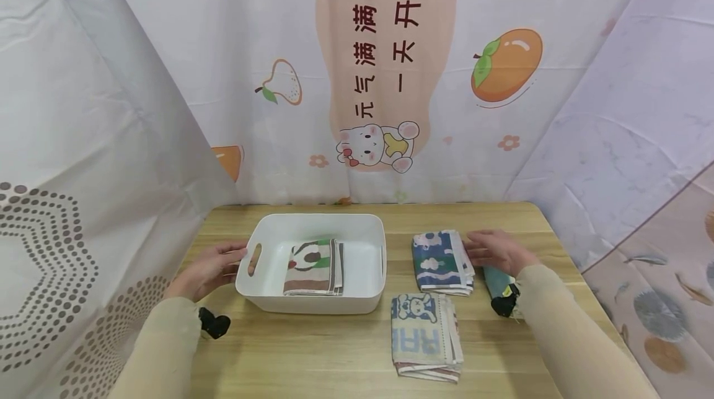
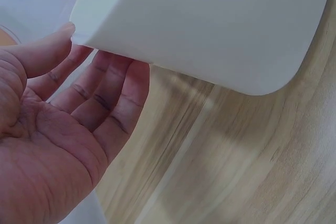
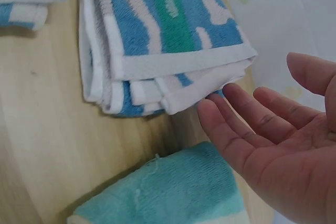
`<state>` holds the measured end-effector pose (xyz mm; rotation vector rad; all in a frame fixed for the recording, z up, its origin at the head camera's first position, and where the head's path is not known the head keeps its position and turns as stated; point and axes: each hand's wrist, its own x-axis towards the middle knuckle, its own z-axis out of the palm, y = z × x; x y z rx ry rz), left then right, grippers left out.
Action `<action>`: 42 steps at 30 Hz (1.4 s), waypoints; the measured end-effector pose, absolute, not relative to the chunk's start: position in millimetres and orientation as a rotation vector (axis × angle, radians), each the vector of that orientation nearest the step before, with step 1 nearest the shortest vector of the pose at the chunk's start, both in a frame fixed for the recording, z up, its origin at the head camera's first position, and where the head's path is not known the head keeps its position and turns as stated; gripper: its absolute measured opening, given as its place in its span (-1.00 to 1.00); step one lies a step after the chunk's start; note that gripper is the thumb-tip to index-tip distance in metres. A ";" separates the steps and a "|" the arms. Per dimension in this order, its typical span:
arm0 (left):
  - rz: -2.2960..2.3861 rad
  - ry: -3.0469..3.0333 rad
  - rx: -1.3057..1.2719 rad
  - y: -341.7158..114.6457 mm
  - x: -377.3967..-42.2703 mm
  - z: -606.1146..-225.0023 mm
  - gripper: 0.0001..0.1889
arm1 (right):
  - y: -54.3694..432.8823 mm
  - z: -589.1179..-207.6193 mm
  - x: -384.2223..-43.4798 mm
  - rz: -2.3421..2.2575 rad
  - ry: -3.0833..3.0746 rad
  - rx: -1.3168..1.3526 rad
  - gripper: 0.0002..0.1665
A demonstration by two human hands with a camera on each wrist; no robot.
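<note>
A white plastic bin (image 1: 312, 305) with an oval handle hole stands on the table, and one folded towel (image 1: 313, 267) lies inside it. My left hand (image 1: 209, 269) holds the bin's left end; in the left wrist view its thumb is at the edge and the fingertips are tucked behind it. My right hand (image 1: 499, 250) is beside a folded blue, green and white towel (image 1: 437, 261). In the right wrist view its fingertips reach that towel's white edge, thumb apart. Below this hand lies a folded teal towel (image 3: 173, 187), partly hidden by the wrist in the head view.
Nearer the front of the wooden table (image 1: 301, 355) lies a folded towel (image 1: 421, 331) with a blue bear figure. A printed curtain (image 1: 268, 151) hangs behind the table, with more fabric at both sides.
</note>
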<state>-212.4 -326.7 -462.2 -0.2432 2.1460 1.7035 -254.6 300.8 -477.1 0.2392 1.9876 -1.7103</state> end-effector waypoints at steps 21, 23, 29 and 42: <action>1.701 2.055 -0.237 -333.1 -205.2 -456.7 -0.36 | 288.3 -496.3 -253.4 -1.457 2.248 0.289 -0.31; 1.710 2.035 -0.247 -334.2 -204.5 -456.9 -0.39 | 285.2 -496.1 -253.9 -1.416 2.275 0.312 -0.28; 1.722 1.972 -0.234 -336.4 -201.5 -456.7 -0.41 | 280.1 -498.9 -254.8 -1.291 2.350 0.334 -0.37; 1.710 1.884 -0.163 -345.9 -199.8 -459.5 -0.45 | 275.8 -507.7 -259.3 -1.115 2.470 0.332 -0.58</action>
